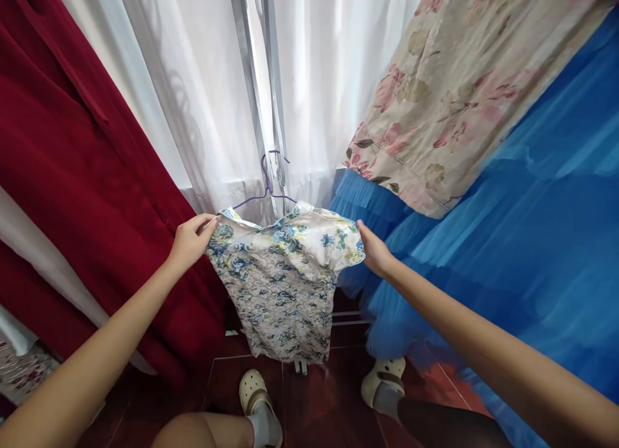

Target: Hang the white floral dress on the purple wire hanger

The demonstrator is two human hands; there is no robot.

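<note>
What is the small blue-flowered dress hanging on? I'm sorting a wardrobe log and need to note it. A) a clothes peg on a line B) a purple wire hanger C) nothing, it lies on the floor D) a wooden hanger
B: the purple wire hanger rises from the neck of the floral dress, while the left hand and right hand grip its shoulders.

Both hands (193, 240) (373, 249) hold a floral dress (285, 283) on a purple hanger (267, 185).

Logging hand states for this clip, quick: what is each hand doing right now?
Left hand: closed, pinching the left shoulder of the floral garment.
Right hand: at the garment's right sleeve edge, touching it; grip cannot be told.
</note>
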